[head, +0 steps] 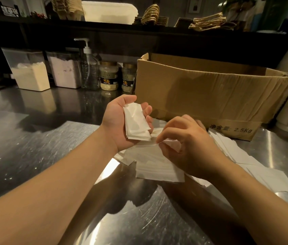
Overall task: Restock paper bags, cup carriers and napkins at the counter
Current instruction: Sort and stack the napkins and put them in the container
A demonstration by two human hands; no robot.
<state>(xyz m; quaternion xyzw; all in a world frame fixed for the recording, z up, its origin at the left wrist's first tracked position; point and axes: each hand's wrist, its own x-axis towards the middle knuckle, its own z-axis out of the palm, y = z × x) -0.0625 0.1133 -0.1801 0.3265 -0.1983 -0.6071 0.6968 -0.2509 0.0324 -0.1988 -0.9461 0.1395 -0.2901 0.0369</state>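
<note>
Two hands at work over the scratched steel counter (51, 156). Left hand (120, 124), palm up, cradles a small stack of folded white paper napkins (136, 121), fingers curled round its far edge, thumb above. Right hand (187, 145) pinches one thin napkin edge between thumb and forefinger, lifting it off the loose white napkin pile (157, 165) beneath its fingers.

Likely step: gathering singles into the held stack. Advice: take one ply at a time, square edges against the left fingers before adding, keep the pinch light; tissue tears.

Napkins look soft, creased, slightly translucent, fanned untidily rightward. Worn brown cardboard box (210, 96) stands just beyond the fingertips.
</note>
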